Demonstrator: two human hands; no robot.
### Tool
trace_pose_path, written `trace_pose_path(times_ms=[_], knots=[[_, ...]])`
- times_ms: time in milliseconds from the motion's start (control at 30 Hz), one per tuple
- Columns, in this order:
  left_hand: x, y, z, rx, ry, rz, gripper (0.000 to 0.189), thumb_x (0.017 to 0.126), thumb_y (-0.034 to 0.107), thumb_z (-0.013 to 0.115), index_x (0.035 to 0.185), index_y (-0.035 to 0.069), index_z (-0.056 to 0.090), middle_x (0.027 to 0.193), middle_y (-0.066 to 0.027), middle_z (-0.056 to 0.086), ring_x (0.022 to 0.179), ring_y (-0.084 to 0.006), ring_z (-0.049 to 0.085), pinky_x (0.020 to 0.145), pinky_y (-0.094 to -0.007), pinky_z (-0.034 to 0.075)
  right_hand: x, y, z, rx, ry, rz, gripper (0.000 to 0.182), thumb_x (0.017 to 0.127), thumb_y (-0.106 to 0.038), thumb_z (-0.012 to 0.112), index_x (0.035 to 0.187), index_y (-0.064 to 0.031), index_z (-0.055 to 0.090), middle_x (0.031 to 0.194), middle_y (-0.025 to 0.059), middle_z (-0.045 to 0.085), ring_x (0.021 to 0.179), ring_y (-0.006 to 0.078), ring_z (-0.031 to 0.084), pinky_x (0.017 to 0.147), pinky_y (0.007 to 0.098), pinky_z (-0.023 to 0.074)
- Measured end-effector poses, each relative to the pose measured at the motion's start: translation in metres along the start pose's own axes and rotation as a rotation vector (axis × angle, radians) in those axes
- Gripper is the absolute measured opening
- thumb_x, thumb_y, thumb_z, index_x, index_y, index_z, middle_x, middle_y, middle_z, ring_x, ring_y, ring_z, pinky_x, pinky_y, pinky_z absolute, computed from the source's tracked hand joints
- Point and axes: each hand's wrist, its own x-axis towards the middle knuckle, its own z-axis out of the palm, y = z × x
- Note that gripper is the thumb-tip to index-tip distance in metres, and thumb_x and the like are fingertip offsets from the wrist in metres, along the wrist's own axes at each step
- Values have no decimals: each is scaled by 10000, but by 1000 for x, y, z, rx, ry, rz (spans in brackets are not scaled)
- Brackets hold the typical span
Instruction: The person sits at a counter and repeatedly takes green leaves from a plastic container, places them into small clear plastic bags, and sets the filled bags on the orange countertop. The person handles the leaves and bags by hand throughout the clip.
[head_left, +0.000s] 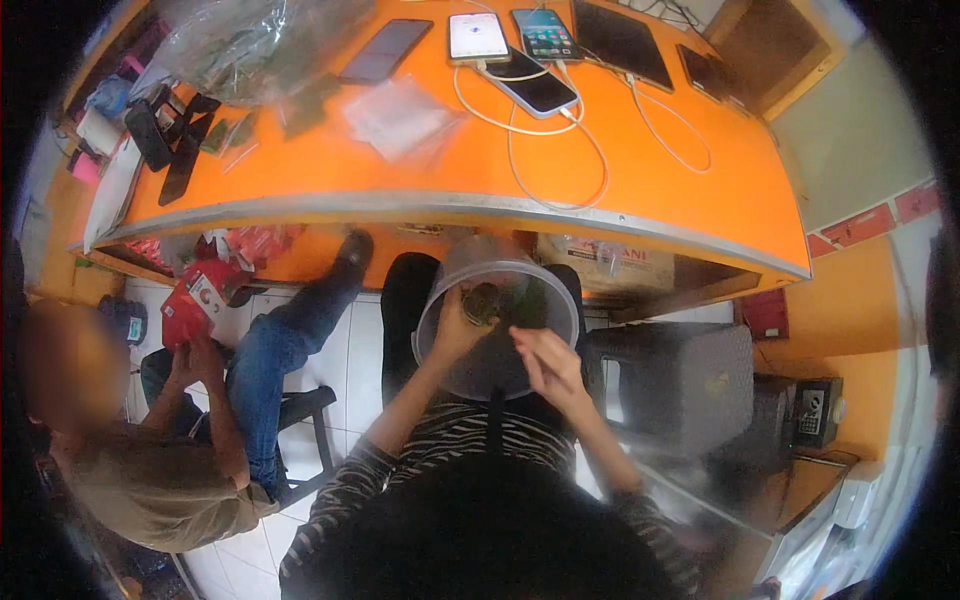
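A translucent plastic tub (491, 379) rests on its side or tilted in my lap, its round mouth towards me. Inside the mouth my left hand (459, 326) holds a small roundish, brownish-green item (481, 303); what it is exactly I cannot tell. My right hand (551, 364) is at the right part of the mouth with its fingers bent and fingertips close together; whether something thin is between them cannot be told. Dark green leafy matter (529, 300) shows deeper in the tub, behind my hands.
An orange table (420, 176) ahead bears phones (547, 34), a tablet (622, 41), white cables, clear plastic bags (397, 116) and a large plastic bag (225, 52). At left a seated co-worker (165, 480) holds a red packet (187, 300). A grey plastic stool (675, 382) stands at right.
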Motion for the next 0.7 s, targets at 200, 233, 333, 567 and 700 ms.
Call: trace_pose_path(times_ms=[200,233,333,567,700], knots=[[0,1,-3,88,-20,60,653,579,186,788,1098,46,417,1064,-145,462,1052,-305,445,905,-411,354,5,-9,-5,-247,-154,-209,366,687,2,659,1038,32,561,872,135,588,761,269,587,649,334,494],[0,4,-5,109,-35,31,657,583,187,790,1104,58,411,1084,-140,439,1072,-295,425,917,-402,346,5,-10,-6,-257,-147,-207,363,689,8,656,1038,32,560,874,134,588,760,269,586,645,331,493],[0,7,-9,113,-83,18,647,604,199,787,1111,78,404,1091,-126,413,1094,-284,393,935,-411,325,-1,4,-3,-279,-110,-85,344,709,-13,642,1043,23,563,882,132,591,767,285,583,670,351,487],[-2,34,-39,-30,-456,258,561,702,191,732,1159,82,426,1327,-130,310,1255,-282,283,1021,-409,261,2,46,24,-62,-222,163,267,782,-99,618,1027,-2,579,918,128,608,823,256,591,760,344,466],[-6,52,-45,-381,-528,95,539,778,125,657,1247,69,398,1368,-116,294,1264,-233,290,1017,-360,286,17,46,26,554,-323,431,182,810,-105,615,947,14,607,872,114,631,799,157,605,707,285,472]])
